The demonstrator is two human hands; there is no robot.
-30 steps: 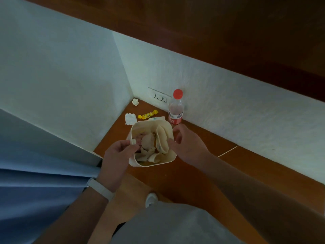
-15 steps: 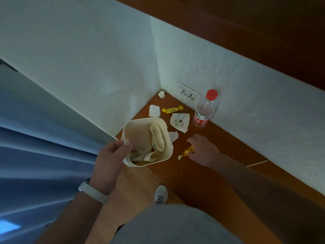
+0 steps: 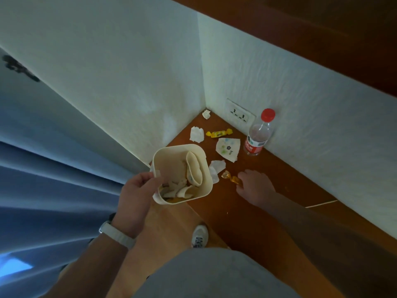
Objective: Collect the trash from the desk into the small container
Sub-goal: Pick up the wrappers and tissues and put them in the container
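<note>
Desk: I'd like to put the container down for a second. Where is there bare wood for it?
The desk is bare from the bottle rightward along the wall, and on the near side of the right hand. The corner between container and bottle is crowded: tissues, yellow candy, printed napkin, orange candy.

The container [image 3: 169,164] is in the left hand [image 3: 137,190] at the desk's [image 3: 247,214] near left corner, perhaps jutting past the edge, with scraps [image 3: 178,188] inside it. A corner tissue [image 3: 206,114] lies in the far corner. Nearer, by the left edge, lies a second tissue [image 3: 197,134], with the far sweet [image 3: 219,133] just right of it. The bottle [image 3: 256,136] stands at the back edge, by the wall. A flat paper [image 3: 228,149] lies between bottle and container. A near tissue [image 3: 216,169] touches the container's right side. Right of it, the right hand [image 3: 255,187] pinches the near sweet [image 3: 230,177].
</note>
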